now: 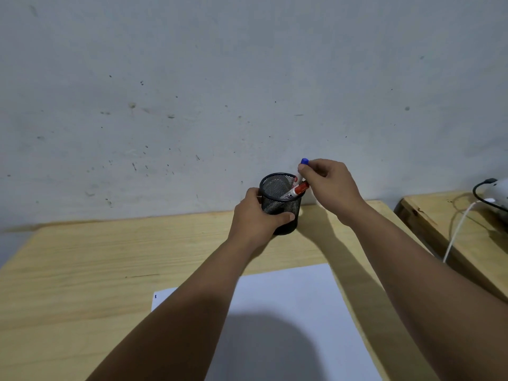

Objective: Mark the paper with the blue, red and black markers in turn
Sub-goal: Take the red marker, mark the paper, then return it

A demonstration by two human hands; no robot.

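A black mesh pen cup [279,200] stands near the table's far edge. My left hand [254,215] wraps around its left side and front. My right hand [328,182] pinches the blue marker [303,162] near its blue cap, just above the cup's right rim; its lower end is still inside the cup. A red marker [299,189] leans inside the cup against the right rim. No black marker is visible. The white paper [288,303] lies in front of me, partly under my arms, with a small blue mark [155,296] near its left edge.
The wooden table [96,259] meets a scuffed grey wall [220,92]. A second wooden surface [445,215] at the right carries a white cable [456,229] and a device with a black cord [492,192]. A gap separates the two surfaces.
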